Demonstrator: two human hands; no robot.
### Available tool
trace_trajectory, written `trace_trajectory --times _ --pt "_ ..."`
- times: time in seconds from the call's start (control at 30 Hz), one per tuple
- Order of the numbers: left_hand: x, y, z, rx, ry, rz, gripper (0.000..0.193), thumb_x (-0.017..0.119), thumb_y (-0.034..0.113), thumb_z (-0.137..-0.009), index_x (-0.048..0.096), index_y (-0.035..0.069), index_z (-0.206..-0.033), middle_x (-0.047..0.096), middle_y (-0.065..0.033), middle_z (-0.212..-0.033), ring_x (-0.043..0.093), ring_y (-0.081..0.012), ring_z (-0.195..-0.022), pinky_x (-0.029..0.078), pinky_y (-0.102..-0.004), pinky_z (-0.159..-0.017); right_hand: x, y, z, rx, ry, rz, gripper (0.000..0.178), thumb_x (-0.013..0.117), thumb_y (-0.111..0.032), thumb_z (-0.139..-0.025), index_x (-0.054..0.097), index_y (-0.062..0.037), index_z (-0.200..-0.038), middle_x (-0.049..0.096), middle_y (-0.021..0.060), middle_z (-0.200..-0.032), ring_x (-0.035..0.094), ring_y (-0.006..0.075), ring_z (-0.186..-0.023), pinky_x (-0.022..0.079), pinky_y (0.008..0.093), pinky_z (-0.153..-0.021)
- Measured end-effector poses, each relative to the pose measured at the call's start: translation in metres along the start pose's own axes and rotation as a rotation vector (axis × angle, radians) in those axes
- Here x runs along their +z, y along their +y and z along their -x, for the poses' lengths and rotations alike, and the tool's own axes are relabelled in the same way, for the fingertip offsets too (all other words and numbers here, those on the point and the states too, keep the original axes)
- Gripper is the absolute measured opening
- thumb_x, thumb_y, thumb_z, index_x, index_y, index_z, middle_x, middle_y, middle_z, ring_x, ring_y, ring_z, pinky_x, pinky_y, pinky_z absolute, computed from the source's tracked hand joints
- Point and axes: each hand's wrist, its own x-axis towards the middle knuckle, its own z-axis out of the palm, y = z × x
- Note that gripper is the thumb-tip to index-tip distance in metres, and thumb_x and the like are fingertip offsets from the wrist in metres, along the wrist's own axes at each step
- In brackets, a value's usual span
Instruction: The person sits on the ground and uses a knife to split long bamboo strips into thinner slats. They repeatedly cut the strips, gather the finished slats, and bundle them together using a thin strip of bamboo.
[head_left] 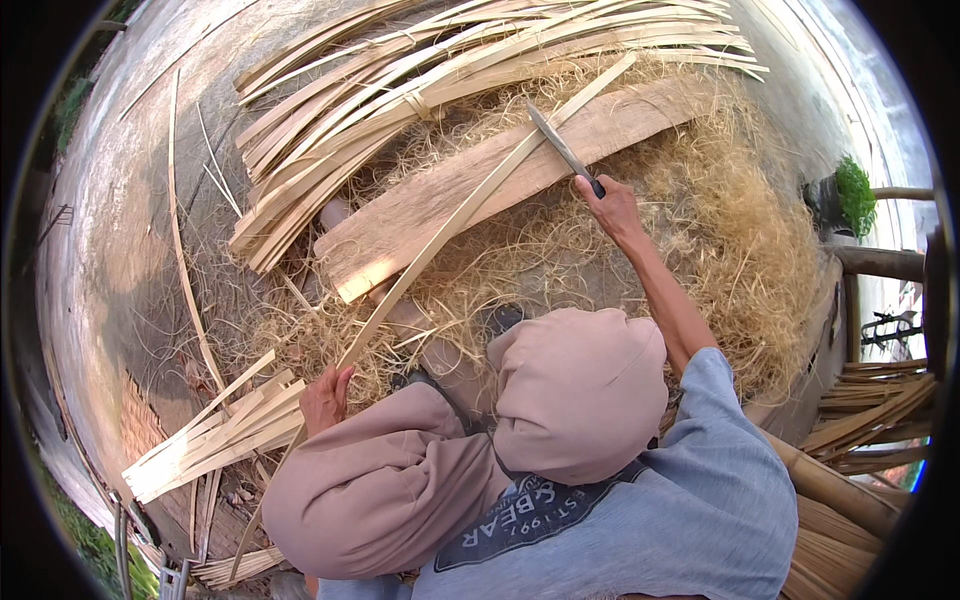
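Note:
A long, pale bamboo strip [440,238] runs slantwise from beside my left knee up across a flat wooden plank [405,218]. My left hand [325,398] is closed round the strip's lower part, near the knee. In my right hand [610,210] is a knife [556,138], gripped by its dark handle. The blade points up and left and lies across the upper part of the strip, over the plank. Whether its edge bites into the strip I cannot tell.
Thin curly shavings [740,240] lie heaped around the plank, thickest on the right. A large bundle of strips [400,100] spreads beyond it. Shorter strips [215,440] lie at my left. Bamboo poles [830,485] and more strips [870,410] are at the right edge.

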Motion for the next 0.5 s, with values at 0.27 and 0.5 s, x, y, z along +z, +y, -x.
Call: trace_trajectory --times 0.27,0.5 --pt "-0.009 -0.051 0.040 -0.152 -0.147 0.026 0.037 0.060 0.044 -0.100 0.057 0.008 -0.092 0.062 -0.0198 -0.070 0.060 -0.0448 -0.069 0.044 -0.0523 -0.061 -0.001 0.034 -0.039 0.132 0.174 -0.145 0.058 0.062 -0.053 -0.097 0.059 -0.0006 -0.073 0.058 0.0150 -0.060 0.058 0.0265 -0.052 0.046 0.0439 -0.053" --pt "-0.062 -0.070 0.096 -0.160 -0.302 0.017 0.033 0.066 0.037 -0.097 0.063 0.008 -0.114 0.066 -0.0195 -0.093 0.063 -0.0406 -0.087 0.048 -0.0489 -0.074 0.002 0.009 -0.006 -0.109 0.038 0.102 0.060 0.061 -0.055 -0.097 0.058 0.0002 -0.074 0.056 0.0189 -0.059 0.058 0.0339 -0.059 0.045 0.0465 -0.059"
